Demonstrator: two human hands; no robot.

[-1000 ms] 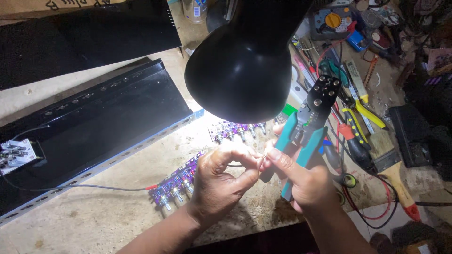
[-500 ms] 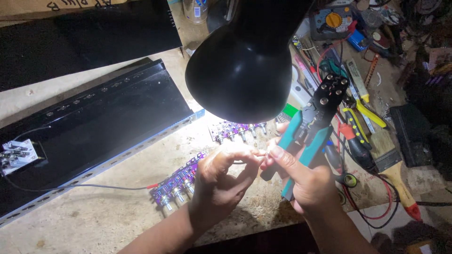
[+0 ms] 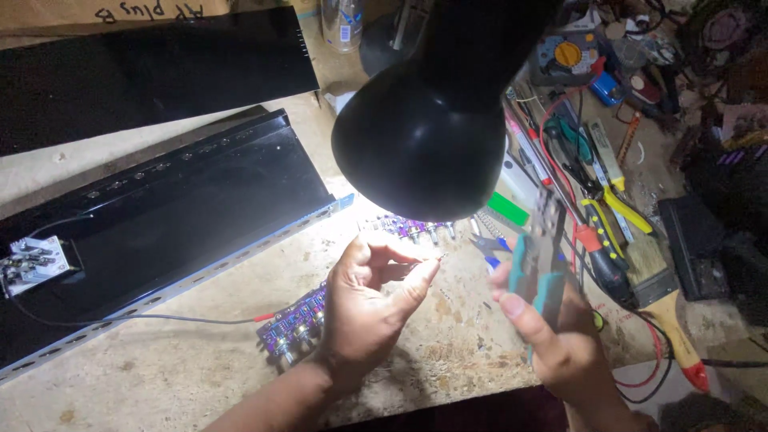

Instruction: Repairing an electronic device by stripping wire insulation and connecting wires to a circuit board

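Note:
My left hand hovers over the bench and pinches a thin short wire end between thumb and fingertips. My right hand grips the teal handles of a crimping tool, held upright and blurred, a little to the right of the left hand. The two hands are apart. Under the left hand lies a purple circuit board with a row of knobs. A second purple board lies under the lamp's light.
A black lamp shade hangs over the middle and hides part of the bench. A long black metal chassis lies at left with a small switch panel. Pliers, screwdrivers, a paintbrush and cables crowd the right side.
The hands have parted: my right hand drew the crimping tool away to the right and lower, while my left hand keeps the wire end pinched. The camera view has shifted a little.

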